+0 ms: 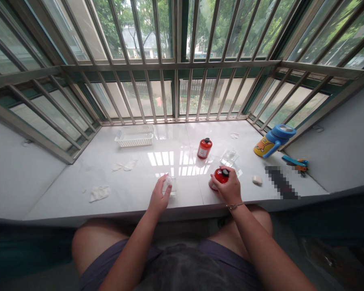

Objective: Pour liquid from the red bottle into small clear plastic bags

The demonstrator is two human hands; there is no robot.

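My left hand (161, 192) has its fingers and thumb around a small clear square container (171, 186), which stands on the white ledge near the front edge. To its right, my right hand (230, 184) grips a red bottle with a black cap (221, 175) from above and the side. Part of that bottle is hidden by the fingers. Just behind stands a second red bottle (204, 149), upright, with a white label and a black cap. A clear, flat-looking piece (229, 157) lies behind my right hand.
A white perforated basket (135, 140) sits at the back left. Crumpled tissues (99, 193) lie on the left. On the right are a blue-and-yellow handled cup (273, 141), a small off-white block (257, 180) and a blue-and-orange item (295, 163). Metal window bars (176, 65) close the far side.
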